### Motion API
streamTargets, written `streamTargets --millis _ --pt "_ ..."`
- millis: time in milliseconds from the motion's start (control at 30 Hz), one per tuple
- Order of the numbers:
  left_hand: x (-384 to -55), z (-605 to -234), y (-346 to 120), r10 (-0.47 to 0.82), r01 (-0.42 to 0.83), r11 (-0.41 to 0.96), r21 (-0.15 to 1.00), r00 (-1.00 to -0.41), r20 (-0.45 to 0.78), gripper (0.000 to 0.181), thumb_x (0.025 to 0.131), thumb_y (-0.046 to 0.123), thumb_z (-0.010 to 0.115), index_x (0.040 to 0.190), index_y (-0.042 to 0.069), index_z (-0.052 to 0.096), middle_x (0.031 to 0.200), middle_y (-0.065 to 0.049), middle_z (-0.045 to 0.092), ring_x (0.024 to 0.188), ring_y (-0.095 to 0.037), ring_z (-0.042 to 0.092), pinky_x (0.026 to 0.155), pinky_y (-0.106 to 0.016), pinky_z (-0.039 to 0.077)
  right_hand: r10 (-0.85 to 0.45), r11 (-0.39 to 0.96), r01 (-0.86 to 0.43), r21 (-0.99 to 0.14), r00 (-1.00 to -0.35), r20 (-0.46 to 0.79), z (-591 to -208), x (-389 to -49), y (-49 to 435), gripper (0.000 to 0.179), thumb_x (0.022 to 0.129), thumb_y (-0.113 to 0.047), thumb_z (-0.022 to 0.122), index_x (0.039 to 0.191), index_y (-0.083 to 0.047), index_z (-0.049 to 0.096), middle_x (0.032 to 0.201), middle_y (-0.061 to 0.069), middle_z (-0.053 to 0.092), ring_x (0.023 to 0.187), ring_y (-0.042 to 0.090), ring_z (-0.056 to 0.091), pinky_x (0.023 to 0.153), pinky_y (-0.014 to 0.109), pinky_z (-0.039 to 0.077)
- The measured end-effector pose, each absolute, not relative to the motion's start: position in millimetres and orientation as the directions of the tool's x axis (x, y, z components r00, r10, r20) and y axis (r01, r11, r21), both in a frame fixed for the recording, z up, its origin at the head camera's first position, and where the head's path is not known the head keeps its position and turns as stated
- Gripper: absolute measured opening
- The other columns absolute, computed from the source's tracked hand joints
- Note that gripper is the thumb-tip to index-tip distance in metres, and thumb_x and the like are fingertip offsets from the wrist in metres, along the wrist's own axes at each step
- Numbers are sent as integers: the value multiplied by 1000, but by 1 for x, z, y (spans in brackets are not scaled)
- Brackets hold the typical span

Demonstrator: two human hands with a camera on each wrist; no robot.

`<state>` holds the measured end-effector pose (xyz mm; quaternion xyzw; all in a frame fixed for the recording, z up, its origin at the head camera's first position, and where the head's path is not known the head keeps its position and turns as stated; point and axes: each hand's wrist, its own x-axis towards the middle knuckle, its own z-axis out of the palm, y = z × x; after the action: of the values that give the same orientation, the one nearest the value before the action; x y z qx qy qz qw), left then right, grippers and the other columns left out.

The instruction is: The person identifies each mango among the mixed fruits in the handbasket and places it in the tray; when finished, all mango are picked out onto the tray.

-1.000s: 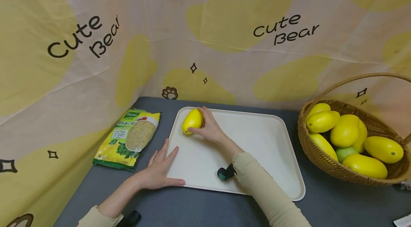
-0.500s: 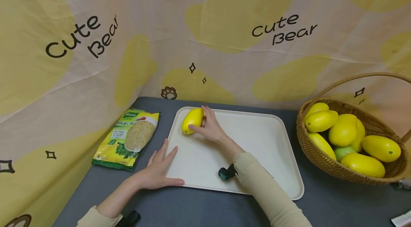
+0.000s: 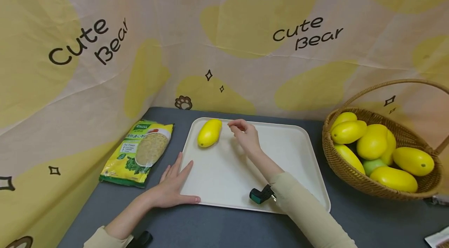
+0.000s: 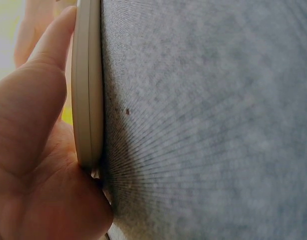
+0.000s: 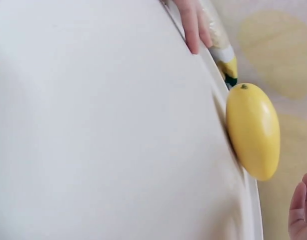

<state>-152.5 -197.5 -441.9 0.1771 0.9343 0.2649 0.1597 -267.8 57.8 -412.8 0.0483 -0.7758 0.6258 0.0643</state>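
Note:
A yellow mango (image 3: 209, 133) lies in the far left corner of a white tray (image 3: 224, 178). To its right my right hand (image 3: 247, 139) hovers over the tray, fingers loosely bent and holding nothing. The right wrist view shows the same mango (image 5: 253, 132) with a gap between it and the fingertips (image 5: 297, 205). My left hand (image 3: 170, 189) rests with spread fingers against the tray's near left corner. From the left wrist, the thumb (image 4: 48, 50) lies along the tray's rim (image 4: 87, 90).
Left of the tray lies a yellow-green Knorr pasta bag (image 3: 140, 152). A handled wicker basket (image 3: 331, 162) of several yellow mangoes and one green fruit (image 3: 373, 165) stands at the right. Part of another packet (image 3: 438, 239) shows at the lower right edge. A patterned cloth (image 3: 242, 65) hangs behind.
My right hand has let go of the mango and moved off it to the right. The mango stays on the tray; my left hand keeps its place.

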Motion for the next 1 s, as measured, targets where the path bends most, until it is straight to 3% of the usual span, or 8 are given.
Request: streamTargets --millis 133,400,700,1000 --pt "-153 -442 -196 417 252 802 542 -885 -206 114 75 66 71 155 3 19 158 -25 -17 145 -43 -5 110 -64 -4 -27 88 -78 -993 -997 76 -404 -259 78 17 94 -8 59 105 -2 70 106 16 68 101 39 58 76 26 52" --pt "-152 -442 -195 420 253 792 555 -886 -196 114 75 64 72 155 2 19 158 -26 -17 145 -44 -5 109 -64 -4 -82 59 -10 -998 -997 5 -383 -232 123 19 96 -8 58 111 1 66 101 2 67 102 32 58 84 33 52" --pt "-157 -446 -197 417 256 806 533 -886 -205 115 75 67 71 155 2 18 158 -26 -16 144 -45 -5 109 -66 -4 -100 150 -38 -988 -995 23 -361 -195 186 28 98 -15 58 116 6 60 104 0 63 95 16 59 84 26 51" --pt "-156 -445 -194 420 257 803 538 -884 -204 114 76 65 71 155 2 18 158 -26 -16 144 -45 -6 109 -65 -5 -135 395 -177 -902 -982 133 -330 -165 256 31 100 -24 57 121 -2 60 111 -10 62 97 10 59 80 22 51"
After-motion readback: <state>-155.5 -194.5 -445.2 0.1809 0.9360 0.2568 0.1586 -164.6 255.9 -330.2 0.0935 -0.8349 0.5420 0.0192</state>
